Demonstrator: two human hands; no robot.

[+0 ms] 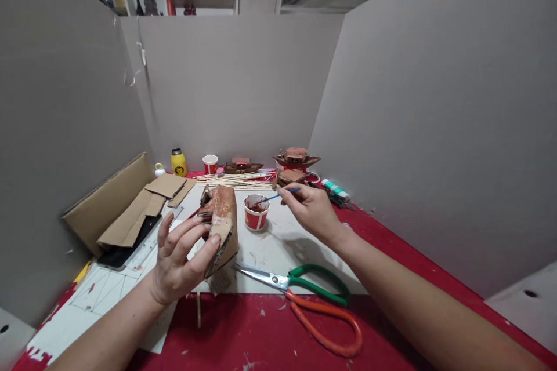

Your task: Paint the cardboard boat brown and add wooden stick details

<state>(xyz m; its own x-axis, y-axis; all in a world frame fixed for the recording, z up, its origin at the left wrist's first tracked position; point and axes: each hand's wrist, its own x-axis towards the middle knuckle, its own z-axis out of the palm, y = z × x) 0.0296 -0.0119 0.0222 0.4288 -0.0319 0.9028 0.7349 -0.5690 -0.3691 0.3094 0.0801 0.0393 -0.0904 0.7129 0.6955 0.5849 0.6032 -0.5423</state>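
Observation:
My left hand (pixel 185 249) grips a cardboard model boat (pixel 225 214) tilted up on end, its upper part coated in reddish-brown paint and its lower part bare cardboard. Between the fingertips of my right hand (pixel 311 208) is a thin blue paintbrush (pixel 281 195). The brush's lower end reaches into a red and white paper cup (pixel 256 219) with dark brown paint smeared inside. Just behind my right hand sits another brown-painted model piece (pixel 291 177).
Open scissors (pixel 287 283) with green and orange handles lie in front. Cardboard pieces (pixel 134 214) and a ruler (pixel 152 240) are at left. Thin wooden sticks (pixel 237 180), a yellow bottle (pixel 178 162) and finished-looking model boats (pixel 296 156) stand at the back; a glue tube (pixel 335 189) lies right.

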